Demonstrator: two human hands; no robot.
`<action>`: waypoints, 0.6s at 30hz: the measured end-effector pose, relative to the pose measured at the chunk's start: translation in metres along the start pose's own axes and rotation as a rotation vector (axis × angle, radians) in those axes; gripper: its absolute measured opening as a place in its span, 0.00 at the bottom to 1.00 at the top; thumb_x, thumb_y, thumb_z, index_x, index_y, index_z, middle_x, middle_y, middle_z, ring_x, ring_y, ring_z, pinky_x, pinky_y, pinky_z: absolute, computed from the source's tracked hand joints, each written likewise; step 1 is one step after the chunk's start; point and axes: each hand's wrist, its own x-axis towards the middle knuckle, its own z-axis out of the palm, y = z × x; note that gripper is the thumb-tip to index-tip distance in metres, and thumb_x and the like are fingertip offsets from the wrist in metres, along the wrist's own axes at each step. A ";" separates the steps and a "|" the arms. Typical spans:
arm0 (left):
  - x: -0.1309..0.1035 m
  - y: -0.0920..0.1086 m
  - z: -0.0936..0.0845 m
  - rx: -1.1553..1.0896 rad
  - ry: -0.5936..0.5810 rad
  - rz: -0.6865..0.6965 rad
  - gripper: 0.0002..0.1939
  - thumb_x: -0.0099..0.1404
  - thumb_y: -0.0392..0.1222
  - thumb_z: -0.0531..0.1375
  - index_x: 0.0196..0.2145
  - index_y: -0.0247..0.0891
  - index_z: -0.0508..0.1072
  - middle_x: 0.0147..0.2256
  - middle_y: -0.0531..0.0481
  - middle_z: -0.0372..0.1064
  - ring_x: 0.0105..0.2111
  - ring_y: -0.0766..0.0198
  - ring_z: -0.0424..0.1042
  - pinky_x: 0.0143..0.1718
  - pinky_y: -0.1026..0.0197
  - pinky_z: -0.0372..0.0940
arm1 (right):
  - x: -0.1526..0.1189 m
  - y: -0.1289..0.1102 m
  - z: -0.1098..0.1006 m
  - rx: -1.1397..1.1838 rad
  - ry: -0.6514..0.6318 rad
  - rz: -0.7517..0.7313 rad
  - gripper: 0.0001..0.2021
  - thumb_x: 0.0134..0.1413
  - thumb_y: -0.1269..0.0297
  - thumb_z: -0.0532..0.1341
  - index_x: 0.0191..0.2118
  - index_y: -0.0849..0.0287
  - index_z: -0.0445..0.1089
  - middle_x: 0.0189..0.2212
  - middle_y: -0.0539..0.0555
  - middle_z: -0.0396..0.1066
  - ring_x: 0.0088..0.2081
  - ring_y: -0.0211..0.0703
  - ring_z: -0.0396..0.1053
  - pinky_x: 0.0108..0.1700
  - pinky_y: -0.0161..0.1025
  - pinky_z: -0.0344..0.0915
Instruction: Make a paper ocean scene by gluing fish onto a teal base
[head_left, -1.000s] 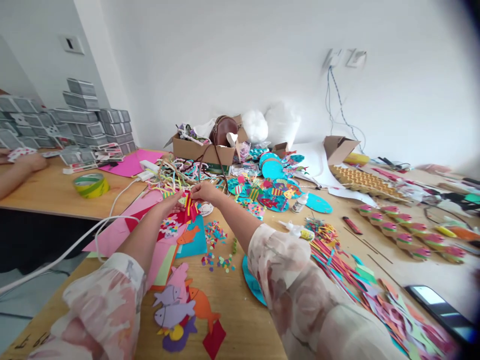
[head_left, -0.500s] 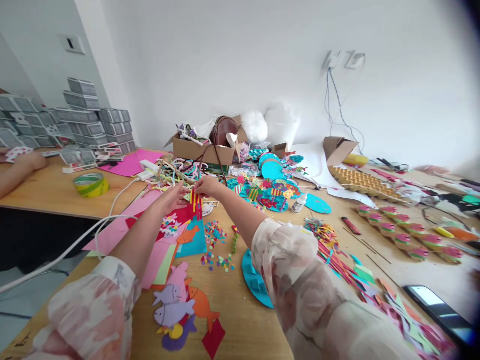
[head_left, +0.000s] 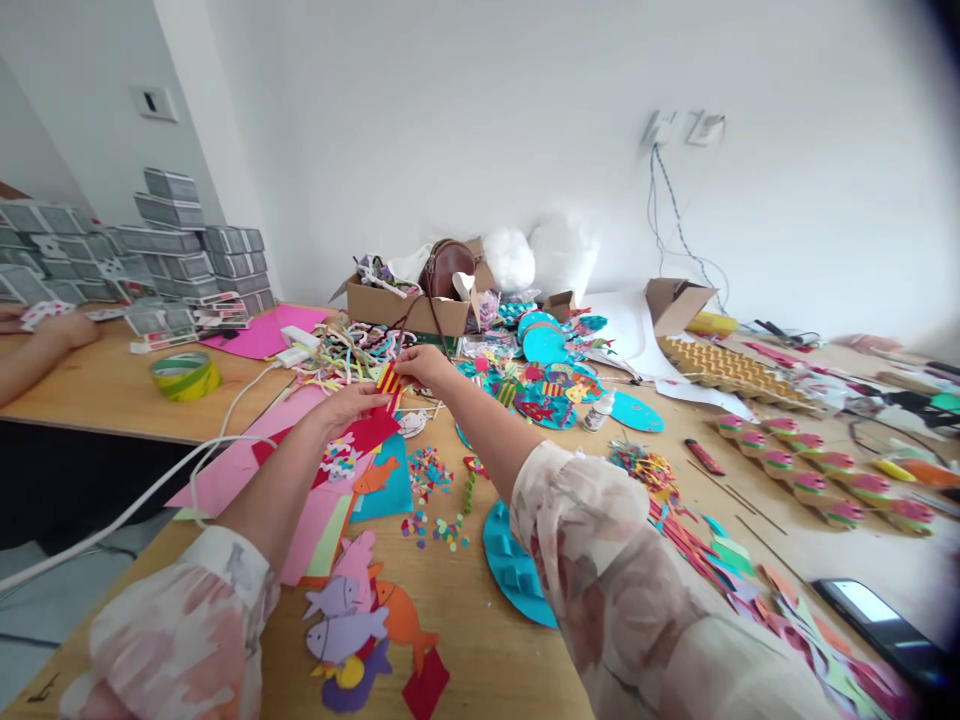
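Observation:
Over the far left part of the table, my two hands meet at a small piece of red paper with yellow stripes [head_left: 389, 380]. My right hand [head_left: 421, 366] pinches its right side. From the left, the fingers of my left hand [head_left: 351, 404] close on its lower edge; the fingertips are partly hidden. Beneath them lie a red sheet [head_left: 381, 431] and a blue sheet [head_left: 396, 488], with an orange paper fish [head_left: 376, 475] on top. Closer to me is a cluster of paper fish, among them a lilac one [head_left: 345, 634] and a bigger orange one [head_left: 405, 620].
A blue paper disc [head_left: 510, 570] lies by my right forearm. Confetti [head_left: 429, 470], a glue bottle [head_left: 598, 411], paper strips [head_left: 690, 535] and a phone [head_left: 874, 625] are spread rightward. Behind stands a cardboard box [head_left: 405, 308]. At far left, another person's hand [head_left: 67, 328] holds cards.
The striped paper has turned from hanging down to a tilt, higher between my fingers. My left hand has moved slightly right and down, and more of the red sheet below shows.

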 end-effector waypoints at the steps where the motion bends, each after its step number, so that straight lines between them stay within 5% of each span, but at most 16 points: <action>1: 0.001 -0.001 0.001 0.000 -0.005 0.006 0.19 0.37 0.45 0.71 0.27 0.34 0.72 0.22 0.53 0.69 0.20 0.69 0.64 0.23 0.66 0.57 | -0.002 -0.001 -0.001 0.028 0.004 -0.006 0.04 0.54 0.73 0.60 0.29 0.63 0.68 0.16 0.45 0.65 0.19 0.30 0.65 0.19 0.25 0.56; 8: 0.010 -0.006 0.007 0.001 0.035 0.057 0.21 0.36 0.47 0.70 0.27 0.33 0.72 0.19 0.54 0.67 0.18 0.68 0.64 0.22 0.65 0.56 | -0.007 -0.009 -0.005 0.139 0.020 0.007 0.08 0.51 0.75 0.60 0.24 0.62 0.65 0.11 0.43 0.61 0.15 0.29 0.62 0.15 0.24 0.49; 18: 0.009 -0.011 0.010 0.040 0.026 0.087 0.24 0.36 0.49 0.70 0.30 0.34 0.72 0.22 0.54 0.68 0.22 0.66 0.66 0.25 0.64 0.59 | -0.007 -0.007 -0.003 0.120 0.041 -0.003 0.07 0.51 0.75 0.60 0.23 0.62 0.66 0.12 0.44 0.64 0.17 0.30 0.64 0.16 0.25 0.51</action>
